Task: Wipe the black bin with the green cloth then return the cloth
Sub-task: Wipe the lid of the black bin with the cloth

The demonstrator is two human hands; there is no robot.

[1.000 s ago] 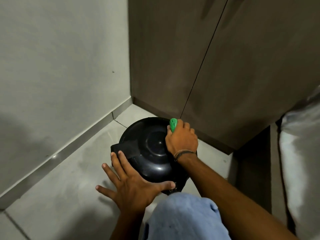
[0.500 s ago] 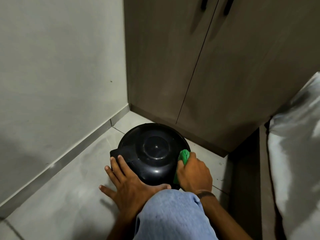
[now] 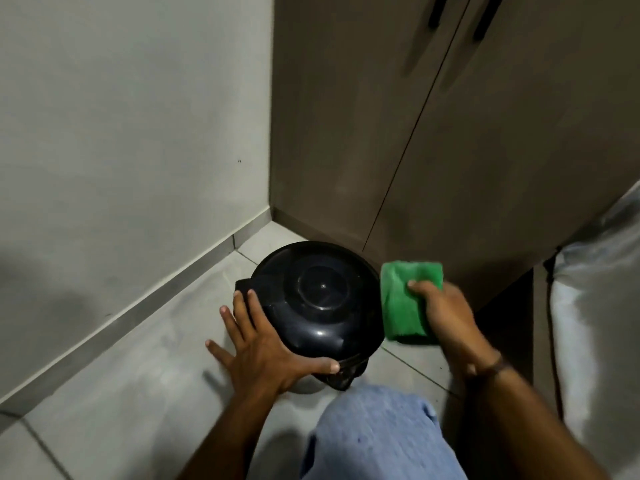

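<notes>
A: Item one, left hand (image 3: 263,348): grip spread open, fingers straight against the side of the black bin (image 3: 318,292), steadying it on the floor (image 3: 138,368) as before.

B: Item two, green cloth (image 3: 401,299): half a second ago pressed to the bin's right flank; now lifted clear, just beside it.

A: Item three, right hand (image 3: 446,313): grip closed on the cloth's edge.

B: Reading: wiping probably finished; return outstanding.

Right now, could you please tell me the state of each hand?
Left hand: open, fingers spread flat against the black bin.
Right hand: closed, holding the green cloth beside the bin.
</notes>
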